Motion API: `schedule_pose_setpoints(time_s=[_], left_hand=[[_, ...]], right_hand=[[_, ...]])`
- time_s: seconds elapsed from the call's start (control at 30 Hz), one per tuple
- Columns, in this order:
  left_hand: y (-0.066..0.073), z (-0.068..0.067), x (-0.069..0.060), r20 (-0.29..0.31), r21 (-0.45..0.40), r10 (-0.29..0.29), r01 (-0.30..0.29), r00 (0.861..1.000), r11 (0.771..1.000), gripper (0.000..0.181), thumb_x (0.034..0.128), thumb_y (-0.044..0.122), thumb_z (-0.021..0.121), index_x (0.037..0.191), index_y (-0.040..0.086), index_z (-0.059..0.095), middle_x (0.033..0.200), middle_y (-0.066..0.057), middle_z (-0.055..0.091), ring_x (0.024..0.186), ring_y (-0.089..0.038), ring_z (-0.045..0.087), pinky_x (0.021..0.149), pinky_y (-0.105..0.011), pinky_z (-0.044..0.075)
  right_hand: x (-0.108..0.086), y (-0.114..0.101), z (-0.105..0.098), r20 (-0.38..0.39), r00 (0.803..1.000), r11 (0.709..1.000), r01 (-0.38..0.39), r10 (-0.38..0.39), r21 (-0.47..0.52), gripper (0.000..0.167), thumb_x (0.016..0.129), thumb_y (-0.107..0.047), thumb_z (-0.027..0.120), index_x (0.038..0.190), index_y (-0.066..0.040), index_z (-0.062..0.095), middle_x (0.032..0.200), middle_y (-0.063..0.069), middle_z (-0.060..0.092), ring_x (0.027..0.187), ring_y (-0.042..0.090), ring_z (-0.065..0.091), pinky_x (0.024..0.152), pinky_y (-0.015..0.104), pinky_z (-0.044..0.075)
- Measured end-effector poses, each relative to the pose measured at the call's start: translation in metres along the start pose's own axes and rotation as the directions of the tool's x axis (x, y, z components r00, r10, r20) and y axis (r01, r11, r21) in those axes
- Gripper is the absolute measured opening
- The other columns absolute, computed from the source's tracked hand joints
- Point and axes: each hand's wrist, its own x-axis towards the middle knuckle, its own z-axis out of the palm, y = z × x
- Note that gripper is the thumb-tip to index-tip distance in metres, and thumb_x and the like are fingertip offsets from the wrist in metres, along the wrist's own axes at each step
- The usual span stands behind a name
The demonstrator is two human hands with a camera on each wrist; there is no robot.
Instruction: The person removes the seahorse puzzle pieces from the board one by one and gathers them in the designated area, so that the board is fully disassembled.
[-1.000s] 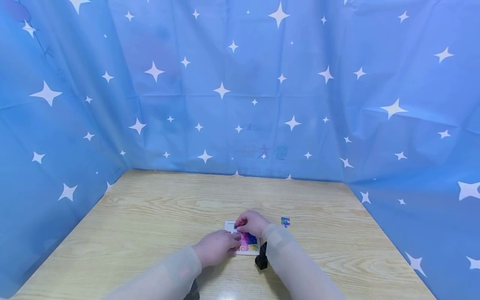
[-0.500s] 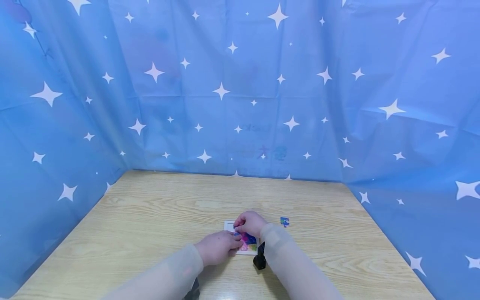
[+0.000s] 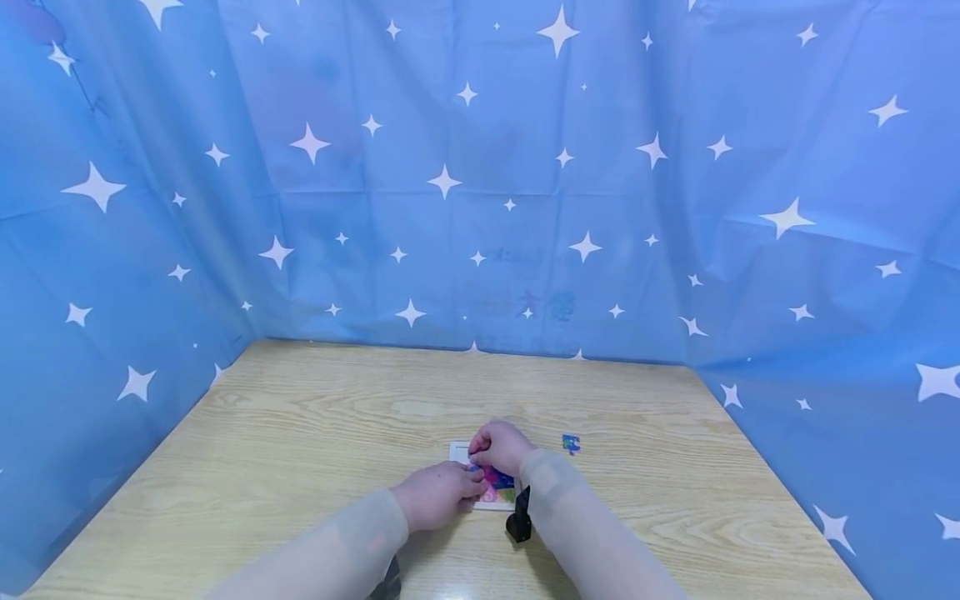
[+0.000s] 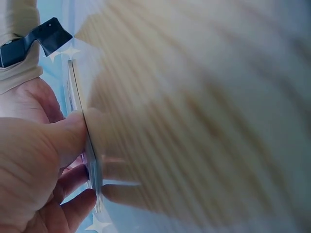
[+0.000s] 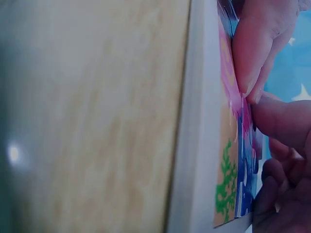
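A white-framed jigsaw puzzle (image 3: 506, 495) with pink, blue and green artwork lies on the table in the head view. My left hand (image 3: 435, 495) rests on its left side, fingertips on the picture. In the left wrist view the thumb (image 4: 72, 136) lies against the board's edge. Over the puzzle's upper part, my right hand (image 3: 504, 447) pinches a small dark-blue puzzle piece (image 3: 472, 456) between thumb and fingers, near the frame's upper left. Most of that piece is hidden by the fingers. The right wrist view shows both hands' fingertips meeting close above the picture (image 5: 227, 179).
One loose blue jigsaw piece (image 3: 571, 443) lies on the wooden table (image 3: 337, 417), right of the puzzle. A blue curtain (image 3: 450, 217) with white stars stands behind the table and along both sides. A black wrist camera (image 3: 519, 525) hangs by the right wrist.
My left fingers have shifted slightly over the picture. The right hand stays at the same spot with its pinch; the loose piece has not moved.
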Motion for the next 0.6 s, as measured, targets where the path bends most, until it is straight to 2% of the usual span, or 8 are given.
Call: schedule_pose_setpoints(time_s=[0.23,0.47,0.6], left_hand=[[0.001,-0.0015,-0.0009,0.011,-0.011,-0.01,0.01,1.0,1.0,0.036,0.0917,0.017,0.065,0.128,0.015,0.064,0.132,-0.002,0.059,0.117,-0.018,0.057,0.097,-0.029,0.047],[0.0014,-0.0021,-0.0011,0.007,0.0,-0.003,0.003,1.0,1.0,0.036,0.0918,0.017,0.065,0.128,0.014,0.064,0.132,-0.003,0.059,0.116,-0.018,0.057,0.097,-0.028,0.047],[0.0018,-0.002,-0.0007,0.013,0.015,-0.008,0.008,1.0,1.0,0.038,0.0912,0.018,0.066,0.129,0.015,0.063,0.133,-0.002,0.058,0.118,-0.019,0.056,0.099,-0.028,0.045]], right_hand=[[0.0004,0.0023,0.0002,-0.016,1.0,0.999,0.004,-0.004,-0.032,0.007,0.085,-0.012,0.074,0.082,-0.017,0.07,0.091,-0.003,0.054,0.086,0.015,0.048,0.082,0.036,0.044],[-0.0017,0.0028,-0.0004,-0.016,1.0,1.0,0.026,-0.026,-0.015,0.003,0.085,-0.011,0.073,0.085,-0.013,0.071,0.091,-0.004,0.056,0.083,0.013,0.049,0.078,0.034,0.045],[-0.0023,0.0041,-0.0002,-0.025,0.999,0.999,0.034,-0.034,0.018,0.005,0.087,-0.006,0.068,0.089,-0.011,0.071,0.09,-0.002,0.059,0.083,0.013,0.052,0.078,0.034,0.047]])
